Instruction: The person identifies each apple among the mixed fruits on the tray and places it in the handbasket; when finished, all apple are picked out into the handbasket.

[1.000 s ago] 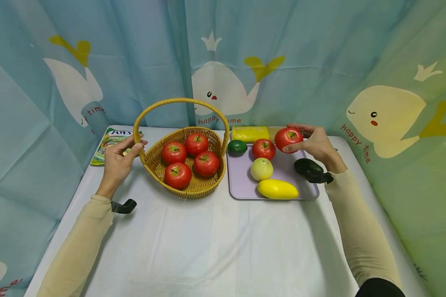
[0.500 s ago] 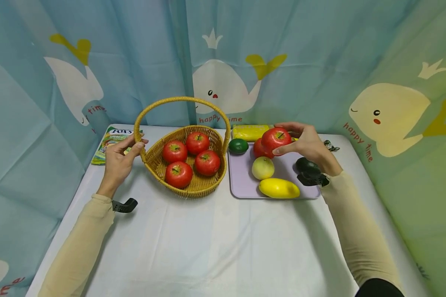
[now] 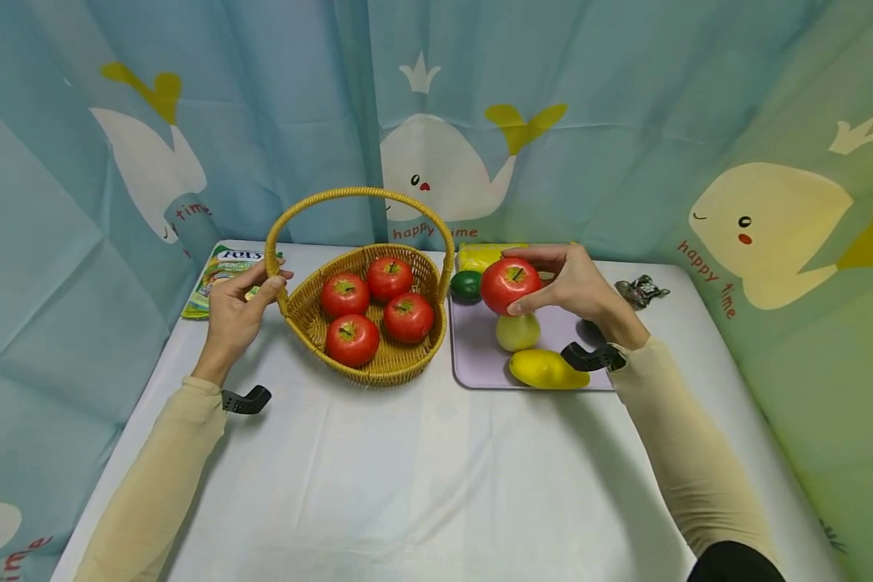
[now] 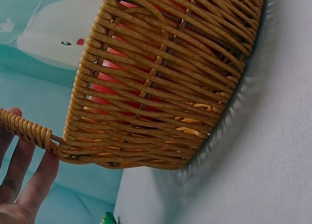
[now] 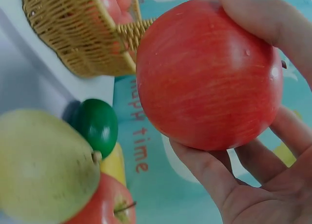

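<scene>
My left hand (image 3: pixel 236 322) holds the left foot of the yellow handle (image 3: pixel 360 192) of a wicker basket (image 3: pixel 389 373). Inside the basket lie several red apples (image 3: pixel 352 339). In the right wrist view, my right hand (image 5: pixel 265 190) grips another red apple (image 5: pixel 209 75) between thumb and fingers. That apple is held above the left part of a lilac tray (image 3: pixel 473 335). On the tray sit a pale green round fruit (image 3: pixel 518 332), a yellow mango-like fruit (image 3: pixel 541 369) and a small green fruit (image 3: pixel 467 286). One more apple (image 5: pixel 105 204) there is hidden from the head view.
A dark fruit (image 3: pixel 589 333) on the tray is partly covered by the right wrist camera (image 3: pixel 589 356). Behind the tray lies a yellow packet (image 3: pixel 480 257). A green FOX'S bag (image 3: pixel 218 279) is at the left, a crumpled dark wrapper (image 3: pixel 642 291) at the right.
My right hand has carried its apple leftward across the tray, towards the basket. The wrapper at the right has come into view. My left hand stays on the handle.
</scene>
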`<state>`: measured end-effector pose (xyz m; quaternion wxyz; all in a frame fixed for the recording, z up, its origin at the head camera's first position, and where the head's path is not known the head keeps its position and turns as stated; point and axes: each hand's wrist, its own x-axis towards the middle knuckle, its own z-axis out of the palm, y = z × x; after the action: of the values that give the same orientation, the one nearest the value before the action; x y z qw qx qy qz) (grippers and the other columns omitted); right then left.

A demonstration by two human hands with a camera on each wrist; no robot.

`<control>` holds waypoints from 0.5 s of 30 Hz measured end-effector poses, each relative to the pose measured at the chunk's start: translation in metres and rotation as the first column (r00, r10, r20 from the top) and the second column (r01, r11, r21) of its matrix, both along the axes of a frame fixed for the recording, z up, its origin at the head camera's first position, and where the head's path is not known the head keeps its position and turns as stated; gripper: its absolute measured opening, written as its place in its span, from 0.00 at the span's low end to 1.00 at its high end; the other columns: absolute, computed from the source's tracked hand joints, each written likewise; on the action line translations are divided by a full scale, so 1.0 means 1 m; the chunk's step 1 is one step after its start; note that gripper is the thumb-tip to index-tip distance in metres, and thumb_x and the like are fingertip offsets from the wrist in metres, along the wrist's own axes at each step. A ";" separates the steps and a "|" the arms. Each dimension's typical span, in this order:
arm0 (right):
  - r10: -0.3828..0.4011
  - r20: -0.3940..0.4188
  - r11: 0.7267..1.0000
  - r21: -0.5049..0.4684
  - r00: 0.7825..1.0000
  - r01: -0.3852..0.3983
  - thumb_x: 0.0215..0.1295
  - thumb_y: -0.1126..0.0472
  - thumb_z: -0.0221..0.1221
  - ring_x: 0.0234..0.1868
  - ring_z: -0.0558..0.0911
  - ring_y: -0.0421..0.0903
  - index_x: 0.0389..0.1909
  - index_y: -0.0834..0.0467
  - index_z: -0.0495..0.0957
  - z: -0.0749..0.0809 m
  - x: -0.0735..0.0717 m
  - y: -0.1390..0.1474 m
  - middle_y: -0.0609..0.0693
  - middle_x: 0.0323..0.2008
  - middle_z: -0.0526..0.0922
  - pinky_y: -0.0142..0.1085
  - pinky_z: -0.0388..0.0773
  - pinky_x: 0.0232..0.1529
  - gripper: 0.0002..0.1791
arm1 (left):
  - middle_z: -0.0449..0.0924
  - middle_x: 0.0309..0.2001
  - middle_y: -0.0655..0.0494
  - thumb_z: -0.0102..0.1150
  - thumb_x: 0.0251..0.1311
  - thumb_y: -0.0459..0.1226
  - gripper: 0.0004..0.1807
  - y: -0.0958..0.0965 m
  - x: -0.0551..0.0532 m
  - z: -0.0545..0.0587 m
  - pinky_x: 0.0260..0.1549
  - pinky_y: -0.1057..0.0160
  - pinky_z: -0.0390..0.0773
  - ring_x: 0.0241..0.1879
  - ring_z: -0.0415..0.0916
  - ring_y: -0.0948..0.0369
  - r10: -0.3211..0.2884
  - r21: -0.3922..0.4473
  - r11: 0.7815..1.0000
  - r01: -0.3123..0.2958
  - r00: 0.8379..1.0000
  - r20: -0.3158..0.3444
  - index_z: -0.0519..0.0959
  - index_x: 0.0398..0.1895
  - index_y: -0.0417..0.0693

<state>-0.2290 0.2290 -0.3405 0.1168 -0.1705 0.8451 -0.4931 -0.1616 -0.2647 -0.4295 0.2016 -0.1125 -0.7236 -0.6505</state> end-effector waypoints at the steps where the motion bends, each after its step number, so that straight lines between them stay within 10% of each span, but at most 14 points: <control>1: 0.012 -0.011 1.000 -0.007 1.000 -0.012 0.43 0.65 0.86 0.56 0.87 0.46 0.66 0.51 0.84 -0.001 0.000 -0.002 0.52 0.62 0.86 0.33 0.89 0.52 0.43 | 0.91 0.46 0.60 0.62 0.75 0.31 0.17 0.000 0.000 0.000 0.45 0.73 0.88 0.48 0.85 0.66 0.001 -0.002 1.000 -0.001 1.000 0.000 0.83 0.64 0.38; 15: 0.098 0.037 0.993 -0.076 0.995 -0.095 0.40 0.68 0.86 0.54 0.88 0.51 0.65 0.51 0.85 -0.007 0.014 -0.030 0.52 0.58 0.89 0.38 0.90 0.53 0.44 | 0.91 0.45 0.64 0.62 0.74 0.30 0.17 0.000 0.000 0.000 0.46 0.73 0.88 0.48 0.84 0.64 -0.008 0.009 1.000 0.008 1.000 0.000 0.84 0.63 0.38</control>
<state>-0.2152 0.1987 -0.3475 0.1512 -0.2053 0.8145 -0.5211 -0.1616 -0.2648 -0.4296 0.1993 -0.1144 -0.7201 -0.6547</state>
